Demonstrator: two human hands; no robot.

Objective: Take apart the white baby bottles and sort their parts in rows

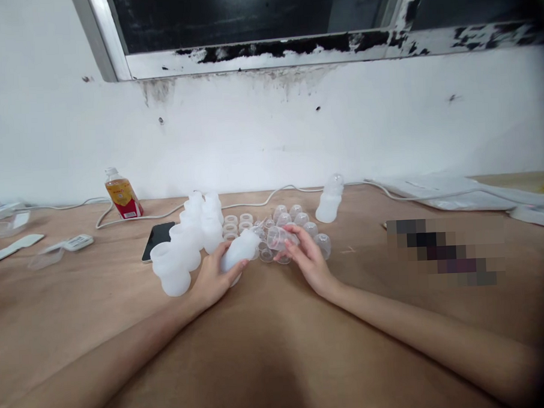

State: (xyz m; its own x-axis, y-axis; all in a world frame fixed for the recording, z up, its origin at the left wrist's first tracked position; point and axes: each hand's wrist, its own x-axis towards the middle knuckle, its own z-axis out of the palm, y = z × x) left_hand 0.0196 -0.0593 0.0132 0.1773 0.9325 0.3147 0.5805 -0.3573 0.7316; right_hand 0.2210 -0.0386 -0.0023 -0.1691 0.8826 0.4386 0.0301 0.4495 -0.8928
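Observation:
My left hand (218, 272) is wrapped round a frosted white baby bottle (239, 251), tilted with its top end to the right. In my right hand (308, 259) is a clear dome-shaped cap (281, 238), its open end towards the bottle, a small gap apart. Left of my left hand stand rows of open frosted bottle bodies (172, 265). White collar rings (231, 220) lie behind the held bottle. More clear caps (302, 219) stand behind and beside my right hand. Small clear parts between the hands are partly hidden.
A capped bottle (329, 200) stands at the back right. Behind the bottle bodies lies a dark phone (157, 240). A drink bottle (124, 195) stands back left. A white cable (272, 198) runs along the wall; plastic bags (434, 192) lie right. A pixelated patch covers something right.

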